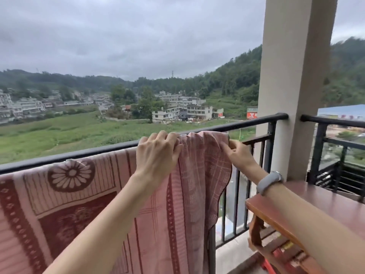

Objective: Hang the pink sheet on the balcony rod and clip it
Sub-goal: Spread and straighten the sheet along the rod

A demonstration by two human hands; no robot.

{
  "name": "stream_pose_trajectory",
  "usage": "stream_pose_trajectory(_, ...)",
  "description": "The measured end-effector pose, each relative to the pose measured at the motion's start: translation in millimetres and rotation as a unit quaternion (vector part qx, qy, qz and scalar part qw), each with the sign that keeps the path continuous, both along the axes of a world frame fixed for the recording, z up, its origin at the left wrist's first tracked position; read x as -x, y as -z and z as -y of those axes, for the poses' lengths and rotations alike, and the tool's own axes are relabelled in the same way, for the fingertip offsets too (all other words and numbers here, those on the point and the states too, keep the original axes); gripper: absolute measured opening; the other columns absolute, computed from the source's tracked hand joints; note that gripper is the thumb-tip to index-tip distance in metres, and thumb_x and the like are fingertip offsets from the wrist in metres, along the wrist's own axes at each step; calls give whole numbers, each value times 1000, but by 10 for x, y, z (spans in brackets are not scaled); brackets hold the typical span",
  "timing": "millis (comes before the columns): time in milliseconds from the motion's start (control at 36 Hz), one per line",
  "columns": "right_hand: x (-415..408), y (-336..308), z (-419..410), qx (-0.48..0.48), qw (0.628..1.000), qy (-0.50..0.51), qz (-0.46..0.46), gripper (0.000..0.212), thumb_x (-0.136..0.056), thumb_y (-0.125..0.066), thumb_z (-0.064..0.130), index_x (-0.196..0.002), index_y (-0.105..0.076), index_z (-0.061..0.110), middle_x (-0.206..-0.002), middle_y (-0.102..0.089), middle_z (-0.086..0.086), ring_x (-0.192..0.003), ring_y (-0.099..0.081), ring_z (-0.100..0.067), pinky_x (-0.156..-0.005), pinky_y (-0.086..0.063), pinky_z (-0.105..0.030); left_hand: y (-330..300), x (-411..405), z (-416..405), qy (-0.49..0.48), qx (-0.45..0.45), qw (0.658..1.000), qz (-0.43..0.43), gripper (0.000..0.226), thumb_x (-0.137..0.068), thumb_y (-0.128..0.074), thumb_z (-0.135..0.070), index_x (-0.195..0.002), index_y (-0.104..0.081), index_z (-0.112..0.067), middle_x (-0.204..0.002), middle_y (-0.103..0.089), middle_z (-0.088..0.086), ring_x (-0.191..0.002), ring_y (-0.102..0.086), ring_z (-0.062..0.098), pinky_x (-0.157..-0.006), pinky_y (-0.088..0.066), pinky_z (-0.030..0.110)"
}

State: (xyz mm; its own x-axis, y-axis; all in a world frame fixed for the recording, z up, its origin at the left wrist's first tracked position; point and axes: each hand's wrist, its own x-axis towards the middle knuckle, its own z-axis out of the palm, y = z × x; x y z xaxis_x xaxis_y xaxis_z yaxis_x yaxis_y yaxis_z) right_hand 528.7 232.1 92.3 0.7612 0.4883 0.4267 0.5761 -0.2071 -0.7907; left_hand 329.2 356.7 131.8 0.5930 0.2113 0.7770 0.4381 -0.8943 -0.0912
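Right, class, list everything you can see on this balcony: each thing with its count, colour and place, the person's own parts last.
Pink sheet: one, pink with dark red pattern, draped over the rail.
Balcony rod: one, black, top of the railing.
Pillar: one, beige, right.
Wooden table: one, reddish brown, lower right.
Wristband: one, grey, right wrist.
Left hand: grips the bunched sheet on the rod.
Right hand: pinches the sheet's right edge.

Both forearms bare, no sleeves; a grey wristband point(269, 181) circles the right wrist.
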Motion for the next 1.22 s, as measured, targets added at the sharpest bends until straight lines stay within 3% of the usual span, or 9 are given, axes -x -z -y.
stream_pose_trajectory(139, 102, 191, 86, 12, 994, -113, 3, 9, -92, -52, 14, -91, -57, 6, -80, -61, -3, -77, -59, -19, -75, -51, -35, 120, -107, 22, -64, -14, 997, 51, 27, -86, -58, -34, -101, -63, -12, -93, -68, 8, -82, -63, 29, -77, -43, 40)
stream_pose_trajectory(278, -145, 174, 217, -116, 987, -61, -94, 19, -98, -37, 17, -95, -52, 5, -78, -56, -12, -69, -54, -27, -70, -51, -42, 227, -200, 122, -75, 0, 993, 92, 30, -88, -55, -30, -113, -59, -15, -107, -64, 7, -95, -58, 27, -89, -27, 41)
stream_pose_trajectory(444, -337, -67, 385, -213, 976, 5, -34, 13, -98, -35, 16, -98, -46, 8, -68, -44, 3, -56, -38, -8, -45, -33, -13, 166, -333, 254, -50, -4, 993, 111, 33, -88, -54, -32, -116, -58, -15, -118, -60, 7, -111, -52, 27, -104, -20, 50)
stream_pose_trajectory(583, -314, 209, 445, -156, 987, -38, -1, 28, -98, -37, 25, -107, -48, 1, -75, -50, 3, -63, -47, -9, -52, -39, -12, 203, -510, 293, -41, -17, 997, 65, 37, -85, -58, -34, -116, -58, -14, -116, -61, 8, -108, -55, 29, -103, -23, 55)
stream_pose_trajectory(750, -145, 1001, 628, -84, 966, -216, -111, 84, -62, -48, 82, -112, -52, 15, -99, -64, -4, -90, -63, -14, -80, -53, -28, 440, -583, 260, -43, -32, 995, 84, 41, -84, -58, -24, -124, -51, -16, -127, -53, 10, -125, -40, 30, -110, -8, 56)
stream_pose_trajectory(889, -7, 1313, 608, 2, 961, -259, -93, 56, -72, -53, 57, -105, -59, 12, -97, -64, 6, -88, -61, 4, -80, -49, -14, 926, -574, 445, 45, 4, 994, 100, 45, -86, -54, -16, -130, -45, -14, -144, -33, 15, -139, -14, 32, -113, -17, 47)
stream_pose_trajectory(972, -22, 1455, 609, 38, 971, -228, -59, 16, -93, -48, 23, -89, -55, 9, -79, -58, 4, -73, -59, -10, -66, -47, -23, 1301, -509, 574, 38, 34, 997, 56, 44, -86, -51, -23, -130, -44, -17, -143, -36, 14, -139, -15, 29, -110, -16, 60)
stream_pose_trajectory(1083, -87, 1518, 787, 52, 981, -186, -11, 23, -95, -44, 15, -74, -49, 7, -65, -48, -8, -56, -44, -15, -55, -35, -23, 1725, -438, 735, 26, 81, 996, -36, 49, -86, -45, -33, -133, -42, -20, -144, -36, 11, -139, -17, 28, -112, -4, 55)
stream_pose_trajectory(1222, -264, 1328, 1100, -97, 991, -90, 1, 24, -95, -46, 19, -84, -55, -1, -60, -51, -16, -43, -41, -17, -41, -36, -29, 2029, -439, 901, 72, 148, 985, -46, 43, -91, -44, -29, -132, -41, -19, -147, -31, 8, -140, -16, 24, -114, -10, 52)
